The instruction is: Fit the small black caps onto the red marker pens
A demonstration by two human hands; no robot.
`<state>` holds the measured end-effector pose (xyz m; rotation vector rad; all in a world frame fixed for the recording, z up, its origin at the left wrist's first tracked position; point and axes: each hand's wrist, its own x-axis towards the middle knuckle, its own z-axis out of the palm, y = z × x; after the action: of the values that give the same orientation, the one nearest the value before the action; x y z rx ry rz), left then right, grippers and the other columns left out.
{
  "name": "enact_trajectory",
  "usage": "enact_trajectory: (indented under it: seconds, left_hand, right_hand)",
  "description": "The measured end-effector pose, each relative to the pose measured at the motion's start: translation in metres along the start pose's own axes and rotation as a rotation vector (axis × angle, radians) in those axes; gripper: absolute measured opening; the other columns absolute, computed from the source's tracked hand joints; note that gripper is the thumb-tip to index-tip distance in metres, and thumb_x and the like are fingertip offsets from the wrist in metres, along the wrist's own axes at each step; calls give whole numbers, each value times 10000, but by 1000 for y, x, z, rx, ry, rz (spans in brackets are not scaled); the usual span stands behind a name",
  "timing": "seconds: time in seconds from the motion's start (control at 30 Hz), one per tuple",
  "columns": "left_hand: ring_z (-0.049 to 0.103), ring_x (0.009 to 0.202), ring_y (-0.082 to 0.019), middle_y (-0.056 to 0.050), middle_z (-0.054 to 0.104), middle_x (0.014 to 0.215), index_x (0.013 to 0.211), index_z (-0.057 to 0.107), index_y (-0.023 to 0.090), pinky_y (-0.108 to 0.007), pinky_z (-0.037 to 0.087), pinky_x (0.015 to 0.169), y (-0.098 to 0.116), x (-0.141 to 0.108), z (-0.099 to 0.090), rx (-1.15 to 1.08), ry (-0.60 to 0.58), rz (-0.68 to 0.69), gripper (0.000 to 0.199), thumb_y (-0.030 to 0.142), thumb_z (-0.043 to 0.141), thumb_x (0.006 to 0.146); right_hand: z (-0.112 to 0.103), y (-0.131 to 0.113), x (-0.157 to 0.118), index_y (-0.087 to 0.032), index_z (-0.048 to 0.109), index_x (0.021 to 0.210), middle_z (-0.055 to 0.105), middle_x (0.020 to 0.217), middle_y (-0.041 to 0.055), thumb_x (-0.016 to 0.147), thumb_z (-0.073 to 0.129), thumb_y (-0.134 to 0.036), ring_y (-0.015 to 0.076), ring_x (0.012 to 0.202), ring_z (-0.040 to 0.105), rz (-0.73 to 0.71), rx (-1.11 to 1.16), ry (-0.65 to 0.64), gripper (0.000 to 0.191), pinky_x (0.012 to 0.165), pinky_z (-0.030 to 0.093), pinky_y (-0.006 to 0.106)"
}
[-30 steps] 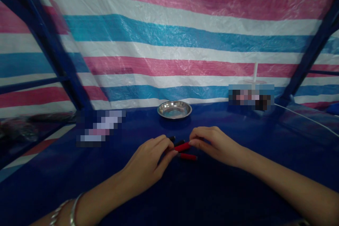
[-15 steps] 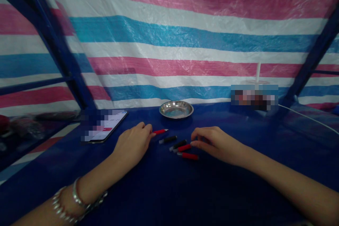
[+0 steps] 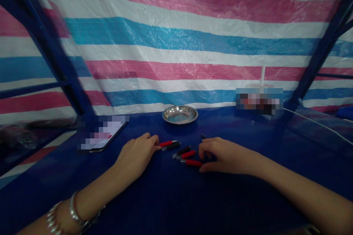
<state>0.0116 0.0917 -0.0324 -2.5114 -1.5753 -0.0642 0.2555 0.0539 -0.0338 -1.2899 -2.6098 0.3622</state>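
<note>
Left hand [image 3: 136, 156] loosely curled, holding nothing, fingertips just beside a slim red plastic pen [image 3: 167, 143] and a slim black plastic pen [image 3: 171, 146], both lying end-on toward it. Right hand [image 3: 227, 158] half-curled at the end of a short red-barrelled pen [image 3: 191, 162], hold unclear.

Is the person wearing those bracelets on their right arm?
No, the silver bracelets circle the left wrist, and the right forearm shows none.

red pens [image 3: 167, 143]: 3 | black pens [image 3: 171, 146]: 2 | steel dishes [image 3: 179, 114]: 1 | phones [image 3: 117, 131]: 1
</note>
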Motion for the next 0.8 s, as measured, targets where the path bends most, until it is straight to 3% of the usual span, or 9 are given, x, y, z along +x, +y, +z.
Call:
enact_trajectory:
  seconds: [0.3,0.43,0.6,0.8]
  left_hand:
    - [533,648,-188,-36,502,810,896,511,170,-287,371,565,7,-1,-3,48,66,23,157,264,385,895]
    - [515,698,-179,-46,483,882,943,510,171,-287,395,621,17,-4,-6,-90,109,166,130,204,402,878]
    - [495,711,-160,-33,460,891,959,528,195,-259,410,626,27,-13,-8,-296,55,369,154,161,438,839]
    - [483,703,-159,-26,441,866,986,534,221,-266,413,633,34,-18,-8,-311,-8,412,194,143,451,829]
  right_hand:
    - [1,3,1,-175,555,839,555,834,37,744,527,-371,139,728,494,-34,-3,-3,220,619,348,254]
    - [-5,9,1,-183,556,845,560,803,34,760,510,-367,139,724,504,17,4,90,208,627,354,249]
    - [-7,24,5,-168,552,875,559,824,51,778,494,-266,141,741,513,124,-22,266,150,664,372,256]
    - [5,33,11,-176,557,957,510,870,67,766,514,-224,152,789,516,139,-85,267,201,714,386,273]
